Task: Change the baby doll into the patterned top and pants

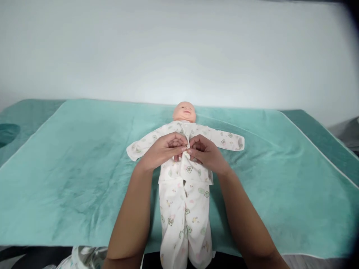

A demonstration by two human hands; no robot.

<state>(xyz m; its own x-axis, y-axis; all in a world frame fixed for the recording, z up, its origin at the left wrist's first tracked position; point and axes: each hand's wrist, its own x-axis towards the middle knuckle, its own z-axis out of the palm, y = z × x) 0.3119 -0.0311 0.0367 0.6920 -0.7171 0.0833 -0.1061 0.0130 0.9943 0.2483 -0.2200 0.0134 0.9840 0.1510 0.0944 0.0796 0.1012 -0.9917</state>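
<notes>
A baby doll (184,112) lies on its back, head away from me, with its arms spread to both sides. It wears a white printed shirt (196,172) and matching trousers (172,220). Over the doll's chest, my left hand (168,146) pinches one front edge of the shirt between thumb and fingers. Close against it, my right hand (206,151) pinches the other front edge. The fingertips of both hands nearly meet at the shirt's middle opening. Whether a button or snap sits between them is too small to tell. Below my hands the shirt front hangs slightly apart.
A green plush cloth (84,168) covers the table under the doll. Behind it rises a plain pale wall (179,48). At the lower left edge lies some bunched printed fabric (84,257). A dark green round shape (8,134) shows at the far left.
</notes>
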